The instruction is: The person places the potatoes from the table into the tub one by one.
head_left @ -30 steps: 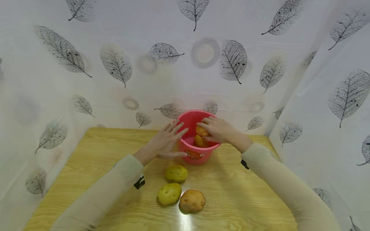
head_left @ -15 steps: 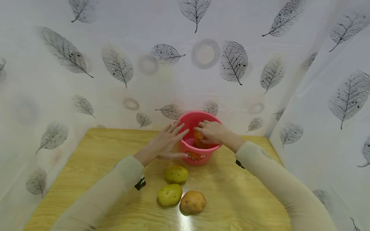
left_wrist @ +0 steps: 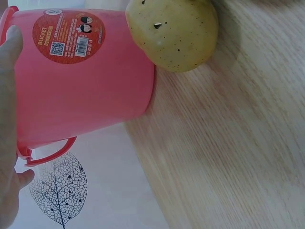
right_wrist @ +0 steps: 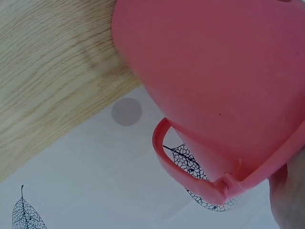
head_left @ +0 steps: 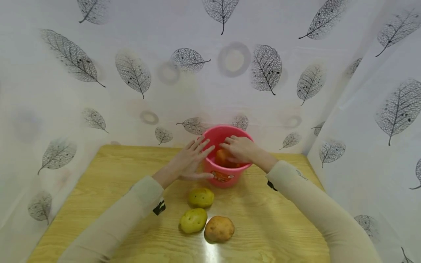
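Note:
A pink bucket (head_left: 220, 182) with an orange label (left_wrist: 69, 38) stands near the back of the table. My left hand (head_left: 187, 160) rests at its left side, fingers spread and straight, thumb across the front; part of it shows in the left wrist view. My right hand (head_left: 241, 148) reaches over the right rim into the bucket, fingers bent above an orange-brown potato (head_left: 222, 157), thumb low beside it. I cannot tell whether the fingers still grip this potato. In the right wrist view the bucket wall (right_wrist: 209, 71) hides most of that hand (right_wrist: 291, 191).
Two yellow potatoes, one nearer the bucket (head_left: 200, 198) and one farther forward (head_left: 193, 221), lie on the wooden table (head_left: 279, 226). Beside the latter is a brown potato (head_left: 219, 229). The bucket's handle (right_wrist: 183, 176) hangs down outside. A leaf-patterned sheet (head_left: 197, 91) rises behind the table.
My right hand has moved left and deeper into the bucket, and the potato at its fingers now sits lower and farther left. The left hand stays in place.

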Available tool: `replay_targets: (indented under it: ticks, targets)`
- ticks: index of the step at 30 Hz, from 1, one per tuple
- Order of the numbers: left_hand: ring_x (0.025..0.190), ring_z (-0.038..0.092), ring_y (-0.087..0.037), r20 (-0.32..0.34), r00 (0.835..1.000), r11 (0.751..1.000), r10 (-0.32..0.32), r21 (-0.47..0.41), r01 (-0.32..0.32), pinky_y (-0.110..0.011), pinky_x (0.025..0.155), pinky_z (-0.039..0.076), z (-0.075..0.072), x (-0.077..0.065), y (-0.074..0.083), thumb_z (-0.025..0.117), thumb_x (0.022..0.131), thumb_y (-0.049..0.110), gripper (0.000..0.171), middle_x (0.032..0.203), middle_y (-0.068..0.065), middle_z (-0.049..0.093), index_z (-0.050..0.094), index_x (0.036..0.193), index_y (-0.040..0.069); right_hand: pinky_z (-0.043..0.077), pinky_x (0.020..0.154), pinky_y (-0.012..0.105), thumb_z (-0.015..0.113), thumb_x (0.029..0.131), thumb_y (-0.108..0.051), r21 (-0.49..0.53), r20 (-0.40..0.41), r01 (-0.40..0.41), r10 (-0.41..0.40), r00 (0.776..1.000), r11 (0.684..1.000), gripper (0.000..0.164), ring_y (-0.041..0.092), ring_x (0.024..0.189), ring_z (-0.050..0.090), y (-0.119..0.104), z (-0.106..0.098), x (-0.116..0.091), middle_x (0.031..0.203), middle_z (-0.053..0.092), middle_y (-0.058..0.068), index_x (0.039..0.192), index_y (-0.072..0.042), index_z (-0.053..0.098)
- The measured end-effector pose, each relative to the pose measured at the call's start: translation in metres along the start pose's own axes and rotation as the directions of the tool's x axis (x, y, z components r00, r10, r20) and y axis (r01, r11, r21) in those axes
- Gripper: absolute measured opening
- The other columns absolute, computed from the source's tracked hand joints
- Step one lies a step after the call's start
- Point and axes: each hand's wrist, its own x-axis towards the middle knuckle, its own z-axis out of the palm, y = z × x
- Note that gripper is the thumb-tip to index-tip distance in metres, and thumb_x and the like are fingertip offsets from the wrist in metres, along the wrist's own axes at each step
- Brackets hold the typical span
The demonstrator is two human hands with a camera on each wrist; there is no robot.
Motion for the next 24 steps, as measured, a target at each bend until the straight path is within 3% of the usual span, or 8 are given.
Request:
replay_targets:
  ticks: [12, 19, 24]
  targets:
    - [0.167, 0.01, -0.038, 0.02, 1.0, 1.0, -0.012, -0.016, 0.012, -0.057, 0.136, 0.02, 0.0, 0.0, -0.001, 0.049, 0.094, 0.079, 0.102, 0.178, -0.016, 0.018, 0.024, 0.169, 0.014, 0.057, 0.11, 0.051, 0.078, 0.095, -0.038, 0.062, -0.074, -0.052, 0.056, 0.996, 0.997, 0.057, 0.036, 0.124, 0.067, 0.0, -0.017, -0.008, 0.136, 0.071, 0.016, 0.142, -0.008, 0.065]
    - [0.167, 0.009, -0.038, 0.022, 1.0, 1.0, -0.005, -0.009, 0.005, -0.057, 0.136, 0.021, -0.001, 0.001, -0.002, 0.049, 0.094, 0.079, 0.103, 0.178, -0.016, 0.017, 0.023, 0.169, 0.014, 0.062, 0.103, 0.049, 0.075, 0.096, -0.042, 0.066, -0.156, -0.065, 0.075, 0.985, 0.996, 0.056, 0.036, 0.122, 0.068, 0.002, -0.025, -0.018, 0.135, 0.071, 0.015, 0.14, -0.008, 0.066]
    - [0.167, 0.01, -0.039, 0.028, 1.0, 1.0, -0.005, -0.004, 0.005, -0.056, 0.136, 0.021, -0.001, 0.001, -0.002, 0.049, 0.094, 0.08, 0.103, 0.178, -0.016, 0.017, 0.023, 0.169, 0.014, 0.063, 0.099, 0.051, 0.075, 0.096, -0.041, 0.137, -0.227, -0.073, 0.103, 0.968, 0.988, 0.056, 0.037, 0.119, 0.071, -0.001, -0.029, -0.029, 0.133, 0.072, 0.016, 0.14, -0.007, 0.066]
